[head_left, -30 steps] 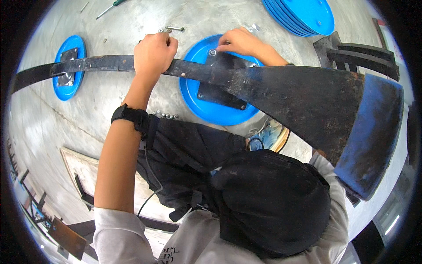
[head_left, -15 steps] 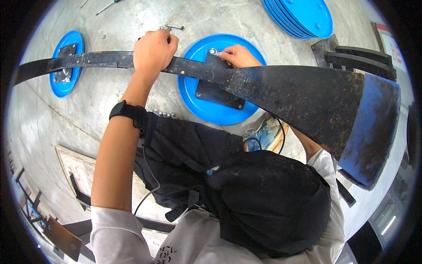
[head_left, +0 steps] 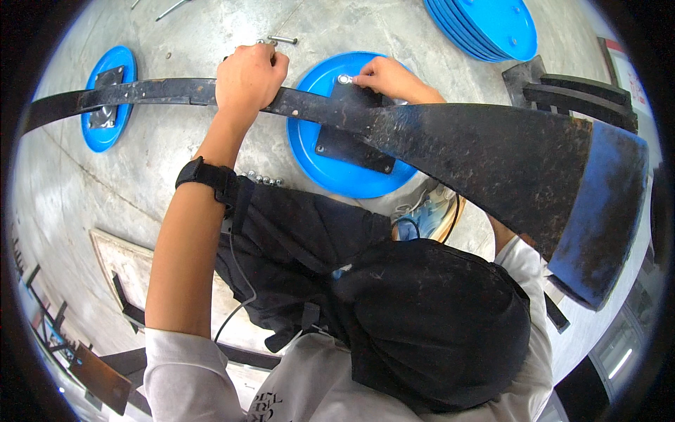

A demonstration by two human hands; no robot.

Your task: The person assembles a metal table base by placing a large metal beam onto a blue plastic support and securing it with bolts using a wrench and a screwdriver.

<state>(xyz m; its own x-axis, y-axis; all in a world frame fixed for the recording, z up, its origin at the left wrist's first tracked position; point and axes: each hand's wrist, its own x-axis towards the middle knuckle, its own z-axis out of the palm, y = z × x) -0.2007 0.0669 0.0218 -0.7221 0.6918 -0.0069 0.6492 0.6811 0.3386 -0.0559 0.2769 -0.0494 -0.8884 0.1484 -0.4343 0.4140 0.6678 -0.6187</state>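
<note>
A long black metal bar (head_left: 169, 90) crosses in front of me and widens at the right into a broad, scuffed piece with a blue end (head_left: 605, 211). My left hand (head_left: 249, 76) is closed around its narrow part. Beneath the bar, a black rectangular plate (head_left: 355, 152) lies on a round blue disc (head_left: 307, 158). My right hand (head_left: 390, 77), beyond the bar, has thumb and finger pinched at a small shiny nut (head_left: 344, 79) by the plate's far corner. The bar hides the middle of the plate.
Another blue disc (head_left: 126, 67) with a black plate lies under the bar's left end. Stacked blue discs (head_left: 485, 28) and black metal pieces (head_left: 580, 98) are at the far right. A bolt (head_left: 283, 39), several shiny nuts (head_left: 260, 178) and a screwdriver (head_left: 171, 10) lie on the floor.
My right hand has shifted slightly to the right, with its fingers still at the nut. The left hand keeps its hold on the bar.
</note>
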